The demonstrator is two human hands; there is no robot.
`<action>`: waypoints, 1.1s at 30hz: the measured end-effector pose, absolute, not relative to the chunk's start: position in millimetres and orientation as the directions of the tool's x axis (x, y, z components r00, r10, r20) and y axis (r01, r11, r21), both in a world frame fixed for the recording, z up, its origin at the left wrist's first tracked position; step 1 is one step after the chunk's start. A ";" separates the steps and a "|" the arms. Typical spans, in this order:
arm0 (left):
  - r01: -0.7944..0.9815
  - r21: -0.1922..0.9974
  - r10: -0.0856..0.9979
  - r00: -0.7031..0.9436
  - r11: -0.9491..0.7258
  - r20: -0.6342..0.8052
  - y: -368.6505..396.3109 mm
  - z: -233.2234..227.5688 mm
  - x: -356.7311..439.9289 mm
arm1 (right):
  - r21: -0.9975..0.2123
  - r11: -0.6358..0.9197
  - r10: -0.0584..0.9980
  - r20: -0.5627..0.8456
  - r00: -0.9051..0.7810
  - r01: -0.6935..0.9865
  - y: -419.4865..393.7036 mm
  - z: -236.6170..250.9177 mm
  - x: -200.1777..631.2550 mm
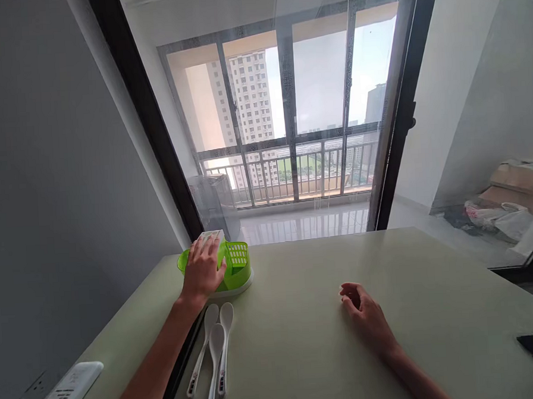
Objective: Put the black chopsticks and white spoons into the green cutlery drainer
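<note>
On the pale tabletop (309,340), the left hand (203,269) rests flat, fingers spread, on a green basket (238,263) near the far-left edge. 3 white spoons (216,357) lie just beside it. The right hand (364,313) rests loosely curled, holding nothing.

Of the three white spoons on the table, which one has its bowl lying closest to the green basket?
The right spoon: its bowl lies highest, just below the green basket under the left hand. The left spoon ends slightly lower; the middle spoon ends lowest.
</note>
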State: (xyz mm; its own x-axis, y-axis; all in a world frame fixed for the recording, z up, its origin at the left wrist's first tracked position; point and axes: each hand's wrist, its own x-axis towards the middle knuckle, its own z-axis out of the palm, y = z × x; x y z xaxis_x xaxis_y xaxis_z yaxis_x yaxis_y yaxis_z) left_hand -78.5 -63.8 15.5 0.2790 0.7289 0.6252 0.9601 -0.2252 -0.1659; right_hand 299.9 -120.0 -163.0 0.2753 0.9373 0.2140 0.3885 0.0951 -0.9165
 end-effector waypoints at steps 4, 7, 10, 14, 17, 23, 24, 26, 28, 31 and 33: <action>0.900 -0.046 0.698 0.368 -0.434 0.614 -96.5 -16.2 -17.8 | -0.913 0.097 0.939 0.216 0.267 0.397 -120.0 -164.8 300.4; 0.802 0.098 0.735 0.483 -0.590 0.475 -118.8 -56.5 29.5 | -0.911 0.107 0.936 0.227 0.268 0.399 -120.2 -165.7 300.5; 0.746 0.253 0.778 0.526 -0.616 0.344 -129.1 -95.1 63.7 | -0.901 0.129 0.936 0.248 0.249 0.414 -119.7 -166.2 300.8; 0.689 0.324 0.759 0.618 -0.648 0.206 -132.3 -128.3 85.4 | -0.874 0.149 0.942 0.268 0.204 0.463 -118.9 -165.9 301.3; 0.696 0.334 0.766 0.621 -0.636 0.164 -135.6 -139.8 88.7 | -0.828 0.210 0.948 0.302 0.097 0.520 -121.1 -164.5 299.8; 0.719 0.325 0.786 0.595 -0.614 0.169 -142.6 -144.3 86.8 | -0.682 0.405 0.904 0.401 -0.152 0.609 -128.4 -168.2 288.8; 0.715 0.323 0.782 0.598 -0.620 0.176 -143.3 -144.2 86.7 | -0.664 0.428 0.894 0.409 -0.183 0.613 -129.0 -170.3 286.7; 0.704 0.321 0.771 0.607 -0.634 0.193 -144.4 -143.7 86.5 | -0.641 0.461 0.882 0.409 -0.235 0.614 -129.5 -174.5 283.3; 0.696 0.322 0.766 0.610 -0.641 0.206 -145.1 -143.1 86.4 | -0.636 0.481 0.874 0.401 -0.274 0.604 -129.8 -177.6 281.2; 0.693 0.331 0.766 0.607 -0.641 0.211 -145.5 -142.4 86.2 | -0.643 0.483 0.875 0.378 -0.302 0.594 -130.5 -178.6 280.2; 0.691 0.335 0.766 0.606 -0.641 0.214 -145.3 -142.6 86.0 | -0.644 0.476 0.879 0.364 -0.307 0.599 -131.1 -177.9 280.3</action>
